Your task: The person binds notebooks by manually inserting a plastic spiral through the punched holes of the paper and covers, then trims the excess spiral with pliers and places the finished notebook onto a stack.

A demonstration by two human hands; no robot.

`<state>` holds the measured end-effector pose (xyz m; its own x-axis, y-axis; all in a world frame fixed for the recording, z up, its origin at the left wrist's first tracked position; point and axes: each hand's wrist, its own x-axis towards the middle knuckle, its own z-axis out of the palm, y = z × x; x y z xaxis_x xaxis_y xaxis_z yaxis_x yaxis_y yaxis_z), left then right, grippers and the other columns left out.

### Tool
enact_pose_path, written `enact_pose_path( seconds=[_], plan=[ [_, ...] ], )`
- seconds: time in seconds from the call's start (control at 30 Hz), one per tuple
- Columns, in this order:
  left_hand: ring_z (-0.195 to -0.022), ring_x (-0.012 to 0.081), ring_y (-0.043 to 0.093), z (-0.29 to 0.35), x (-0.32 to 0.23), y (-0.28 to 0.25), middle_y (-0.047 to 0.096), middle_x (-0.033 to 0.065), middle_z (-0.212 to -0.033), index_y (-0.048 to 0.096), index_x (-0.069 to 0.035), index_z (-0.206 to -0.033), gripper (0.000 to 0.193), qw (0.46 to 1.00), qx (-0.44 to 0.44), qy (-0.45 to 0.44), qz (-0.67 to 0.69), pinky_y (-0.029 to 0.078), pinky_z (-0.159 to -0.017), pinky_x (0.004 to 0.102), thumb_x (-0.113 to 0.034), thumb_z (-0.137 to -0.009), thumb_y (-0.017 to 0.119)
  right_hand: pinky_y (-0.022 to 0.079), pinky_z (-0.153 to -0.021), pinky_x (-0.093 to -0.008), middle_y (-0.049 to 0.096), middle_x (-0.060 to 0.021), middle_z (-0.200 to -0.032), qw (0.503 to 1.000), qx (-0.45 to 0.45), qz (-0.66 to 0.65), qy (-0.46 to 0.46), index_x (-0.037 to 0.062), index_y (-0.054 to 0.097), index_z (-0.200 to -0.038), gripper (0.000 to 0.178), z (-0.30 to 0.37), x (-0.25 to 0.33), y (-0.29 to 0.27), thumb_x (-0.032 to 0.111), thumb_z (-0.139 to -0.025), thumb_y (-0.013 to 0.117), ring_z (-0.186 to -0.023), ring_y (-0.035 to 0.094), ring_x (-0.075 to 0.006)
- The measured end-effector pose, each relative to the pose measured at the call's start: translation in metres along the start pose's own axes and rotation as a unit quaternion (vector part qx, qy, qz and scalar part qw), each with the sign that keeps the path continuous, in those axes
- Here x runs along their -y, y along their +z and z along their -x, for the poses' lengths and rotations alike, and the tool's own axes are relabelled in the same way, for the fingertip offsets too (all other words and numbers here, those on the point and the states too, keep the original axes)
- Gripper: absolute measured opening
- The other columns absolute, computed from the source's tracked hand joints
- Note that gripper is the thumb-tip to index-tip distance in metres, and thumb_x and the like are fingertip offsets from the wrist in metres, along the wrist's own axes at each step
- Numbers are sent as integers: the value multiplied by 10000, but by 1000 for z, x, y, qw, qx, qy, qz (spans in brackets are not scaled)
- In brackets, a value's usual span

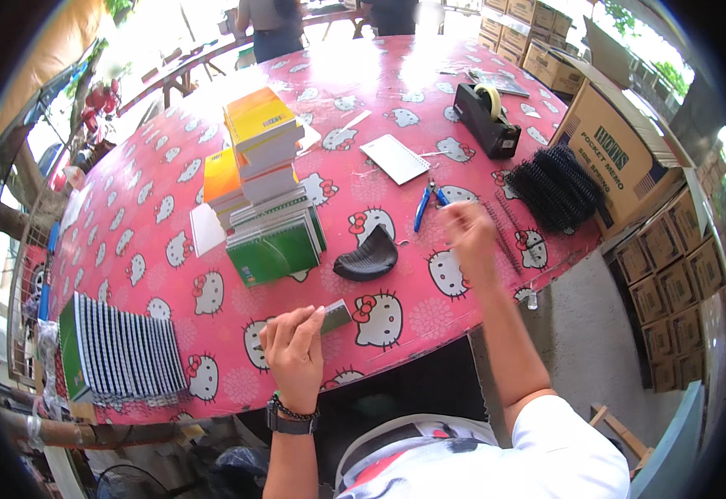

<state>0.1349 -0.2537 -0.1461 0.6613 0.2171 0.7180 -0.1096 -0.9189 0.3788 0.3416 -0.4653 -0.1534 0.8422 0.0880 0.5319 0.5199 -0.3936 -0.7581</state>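
Observation:
My left hand (293, 345), with a dark band and beads at the wrist, is closed on a small green-covered notepad (336, 317) held low over the near edge of the table. The palm hides much of the pad. Raised over the table's right side, my right hand (471, 241) is blurred, so whether its fingers hold anything does not show. Just beyond it lie blue-handled pliers (422, 208), and loose dark spiral wires (506, 237) are to its right. Between my hands sits a curved black object (368, 256) of unclear kind.
Green notepads (271, 254) and orange-topped pads (259, 116) stand stacked left of centre. Spiral-bound notepads (130, 349) are piled at near left. A white spiral pad (396, 158), a tape dispenser (486, 125), black coils (554, 190) and a carton (617, 154) occupy the right side.

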Motion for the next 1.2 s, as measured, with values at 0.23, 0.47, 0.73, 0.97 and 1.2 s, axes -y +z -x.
enact_pose_path(
  seconds=[0.23,0.47,0.73,0.97,1.2],
  plan=[
    [-811,213,589,-4,-2,-3,668,32,-873,682,-103,-888,157,1000,11,-21,18,411,-744,332,-68,-738,717,462,-840,-405,591,-126,-989,931,57,360,18,55,604,-1002,311,-24,-73,-35,163,-743,739,-980,549,-308],
    [-814,205,576,-16,-5,-5,641,27,-832,684,-106,-901,181,995,59,-54,56,388,-755,331,-52,-729,704,474,-793,-418,603,-173,-970,958,73,277,27,65,594,-1036,219,-37,-89,-49,122,-830,641,-895,600,-330],
    [-802,203,573,-16,-1,-7,639,15,-823,691,-116,-874,163,993,79,-67,60,388,-740,329,-64,-721,715,502,-702,-296,632,-101,-813,963,256,-89,5,33,645,-1034,163,11,46,-8,65,-883,590,-761,627,-193],
    [-809,194,571,-20,-3,-10,644,5,-826,694,-120,-870,171,990,103,-64,76,389,-742,325,-56,-713,719,485,-675,-240,602,-38,-891,905,382,-184,-46,31,662,-969,246,39,76,18,-43,-739,709,-787,589,-103],
    [-811,188,571,-19,-2,-12,645,3,-828,694,-117,-865,183,989,107,-68,78,388,-741,320,-37,-702,717,497,-692,-258,592,-38,-863,914,364,-170,-61,42,663,-909,239,38,73,24,-67,-705,724,-794,600,-125]
  ],
)
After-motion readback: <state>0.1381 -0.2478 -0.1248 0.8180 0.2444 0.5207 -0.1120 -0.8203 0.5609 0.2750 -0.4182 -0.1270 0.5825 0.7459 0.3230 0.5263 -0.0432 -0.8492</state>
